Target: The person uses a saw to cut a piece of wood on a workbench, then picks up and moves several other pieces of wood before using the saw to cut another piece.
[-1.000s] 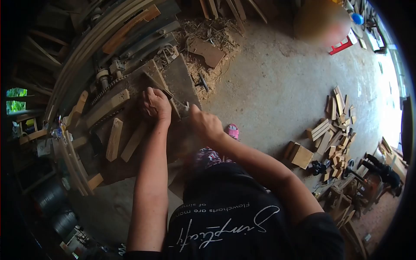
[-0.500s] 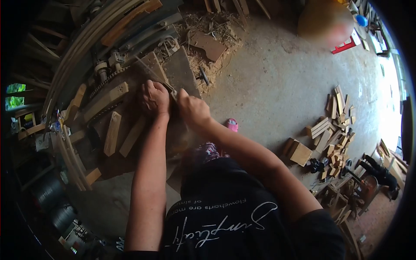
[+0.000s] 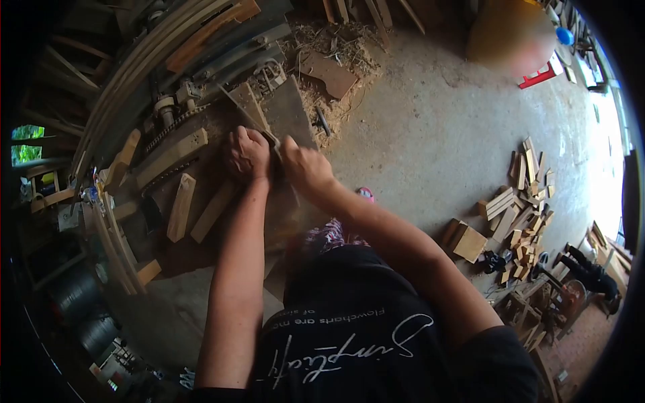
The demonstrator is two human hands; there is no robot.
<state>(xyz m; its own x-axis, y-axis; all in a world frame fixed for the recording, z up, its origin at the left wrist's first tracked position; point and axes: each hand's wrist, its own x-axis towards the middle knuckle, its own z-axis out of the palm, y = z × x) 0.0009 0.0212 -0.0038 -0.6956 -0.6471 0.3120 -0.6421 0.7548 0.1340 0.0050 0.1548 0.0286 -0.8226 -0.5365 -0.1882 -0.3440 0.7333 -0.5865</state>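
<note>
My right hand (image 3: pixel 306 166) is closed around the near end of a long, thin blade-like tool (image 3: pixel 243 113), which slants up and left across the workbench (image 3: pixel 285 107). Just left of it, my left hand (image 3: pixel 250 153) has its fingers curled down close to the tool; what lies under them is hidden. A light wooden piece (image 3: pixel 250 104) lies beside the blade. Nearer the left side are a long wooden block (image 3: pixel 171 159) with holes at one end and a shorter block (image 3: pixel 181 208).
A chain (image 3: pixel 160 136) and machine parts (image 3: pixel 163 106) lie behind the blocks. Wood shavings (image 3: pixel 359 50) cover the floor beyond the bench. Wood offcuts (image 3: pixel 500 203) are heaped at the right. A red stool (image 3: pixel 539 76) stands at the upper right, near a blurred round shape.
The whole view has shifted a little, so the bench and both hands appear slightly farther right. Both hands keep nearly the same place over the bench. Less of the pink shoe shows.
</note>
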